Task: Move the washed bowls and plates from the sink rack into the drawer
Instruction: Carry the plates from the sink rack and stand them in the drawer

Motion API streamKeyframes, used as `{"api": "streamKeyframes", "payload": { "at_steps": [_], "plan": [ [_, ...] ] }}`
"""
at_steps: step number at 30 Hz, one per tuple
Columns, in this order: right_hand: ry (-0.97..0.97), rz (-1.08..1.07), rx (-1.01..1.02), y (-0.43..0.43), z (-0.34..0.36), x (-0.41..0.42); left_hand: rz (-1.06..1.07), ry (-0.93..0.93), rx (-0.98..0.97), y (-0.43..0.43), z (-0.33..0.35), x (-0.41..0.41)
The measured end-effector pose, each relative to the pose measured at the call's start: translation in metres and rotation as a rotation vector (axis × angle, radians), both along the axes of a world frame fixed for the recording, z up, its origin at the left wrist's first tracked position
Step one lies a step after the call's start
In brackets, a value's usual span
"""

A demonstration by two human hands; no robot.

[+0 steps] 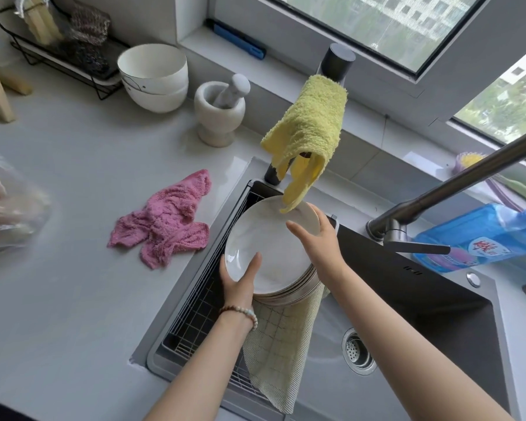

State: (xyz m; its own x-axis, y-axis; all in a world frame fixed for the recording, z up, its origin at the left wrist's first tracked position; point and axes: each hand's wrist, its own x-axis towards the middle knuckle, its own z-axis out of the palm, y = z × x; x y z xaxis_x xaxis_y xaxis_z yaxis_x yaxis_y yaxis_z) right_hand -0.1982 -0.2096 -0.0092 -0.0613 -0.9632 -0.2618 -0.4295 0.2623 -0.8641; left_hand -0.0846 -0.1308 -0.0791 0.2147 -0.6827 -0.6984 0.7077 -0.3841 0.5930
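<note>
Two hands grip plate stack (271, 247) over sink rack (195, 299): left hand (239, 279) thumb-on-top near edge, right hand (319, 238) clasping far rim.

Plate stack (268, 238) over the sink rack (195, 311); cloth (164, 217) on counter (73, 268) to its left, bowls (154, 77) behind.

Bare left hand (239, 278), beaded bracelet (240, 315) round its wrist: single strand, small round beads, dark brown ones running into pale cream and light greenish ones. Bare left forearm (195, 360) down to frame edge. Bare right hand (316, 238). Bare right forearm (407, 335) down to frame edge.
</note>
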Motion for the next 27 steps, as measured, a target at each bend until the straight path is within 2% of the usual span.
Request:
{"api": "streamKeyframes", "payload": {
  "at_steps": [8,15,21,27],
  "plan": [
    [-0.169,-0.099,-0.011,0.022,0.021,-0.009,0.045,-0.066,-0.131,0.015,0.021,-0.002],
    [-0.383,-0.090,0.033,0.086,0.052,-0.016,0.065,-0.129,-0.212,0.060,0.047,0.009],
    [-0.520,0.000,0.127,0.145,0.064,-0.014,0.140,-0.418,-0.270,0.114,0.085,0.024],
    [-0.539,0.367,0.207,0.223,0.070,-0.002,0.229,-0.729,-0.253,0.213,0.108,0.054]
  ]
}}
